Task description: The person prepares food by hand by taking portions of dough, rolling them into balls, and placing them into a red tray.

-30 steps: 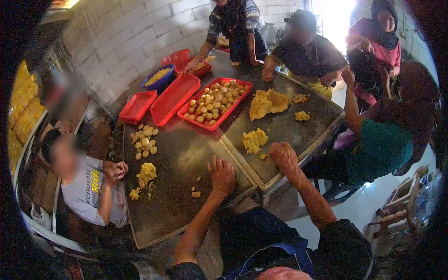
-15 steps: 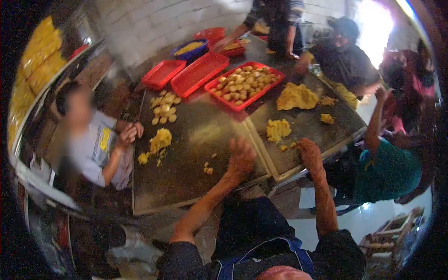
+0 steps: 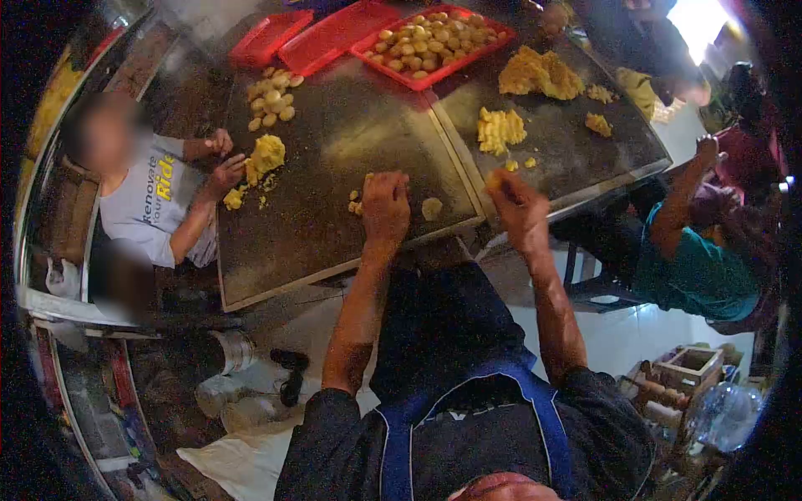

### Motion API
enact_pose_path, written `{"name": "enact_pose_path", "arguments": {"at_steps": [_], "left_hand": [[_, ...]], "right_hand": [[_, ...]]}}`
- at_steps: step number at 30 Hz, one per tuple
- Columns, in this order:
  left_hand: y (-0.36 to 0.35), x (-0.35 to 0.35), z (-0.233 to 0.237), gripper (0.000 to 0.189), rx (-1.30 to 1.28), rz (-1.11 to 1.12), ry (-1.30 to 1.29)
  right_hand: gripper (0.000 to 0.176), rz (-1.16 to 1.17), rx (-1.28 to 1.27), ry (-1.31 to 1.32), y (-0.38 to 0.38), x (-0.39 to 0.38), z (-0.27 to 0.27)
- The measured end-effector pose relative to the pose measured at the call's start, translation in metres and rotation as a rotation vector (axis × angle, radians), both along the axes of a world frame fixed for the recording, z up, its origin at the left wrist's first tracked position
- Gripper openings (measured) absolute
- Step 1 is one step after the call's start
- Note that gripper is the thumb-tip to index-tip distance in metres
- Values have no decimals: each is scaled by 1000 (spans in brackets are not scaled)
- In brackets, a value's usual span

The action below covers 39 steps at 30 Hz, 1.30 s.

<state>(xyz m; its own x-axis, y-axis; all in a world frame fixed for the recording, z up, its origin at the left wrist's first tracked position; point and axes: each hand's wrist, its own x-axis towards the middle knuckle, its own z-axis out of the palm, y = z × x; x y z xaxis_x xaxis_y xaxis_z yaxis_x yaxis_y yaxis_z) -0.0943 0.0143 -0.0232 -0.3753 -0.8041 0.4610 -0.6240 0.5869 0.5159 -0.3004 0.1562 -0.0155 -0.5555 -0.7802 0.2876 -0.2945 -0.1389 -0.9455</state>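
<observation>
My left hand (image 3: 386, 207) is over the dark table, fingers curled down beside small yellow crumbs (image 3: 354, 203); what it holds, if anything, is hidden. Just right of it lies a flat, pale round piece of dough (image 3: 432, 209). Over the near edge of the right-hand table section, my right hand (image 3: 518, 210) is closed, with a bit of yellow dough (image 3: 499, 178) showing at its fingertips. Beyond that hand sits a ridged yellow mass (image 3: 501, 131), two small lumps (image 3: 521, 164) close to it.
A red tray (image 3: 430, 79) of round balls stands at the back, beside empty red trays (image 3: 334, 37). More balls (image 3: 271, 100) and a yellow mound (image 3: 267, 154) lie left, near a seated person's hands. A larger yellow mass (image 3: 541, 73) is at the right. Other people are on the right.
The view has tilted downward. My left hand has shifted left toward the crumbs, and the flat round piece now shows. My right hand has drawn back from the ridged yellow mass.
</observation>
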Motion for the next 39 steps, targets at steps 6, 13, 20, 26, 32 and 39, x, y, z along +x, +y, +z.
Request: {"name": "enact_pose_path", "arguments": {"at_steps": [6,13,20,26,32,39], "left_hand": [[23,3,-20,13,-61,-119,-39],[16,2,-30,16,49,-133,-77],[45,5,7,29,440,-168,598],[22,-8,-14,12,372,-387,321],[14,-21,-15,11,503,-385,349],[18,-18,-9,20,486,-333,369]], "right_hand": [[25,41,-55,568,-28,53,-29],[31,146,25,963,-31,56,-12],[22,334,29,377,-33,46,-7],[34,374,67,244,-19,70,41],[40,35,-180,696,-19,96,-1],[46,0,-43,786,-20,78,31]]}}
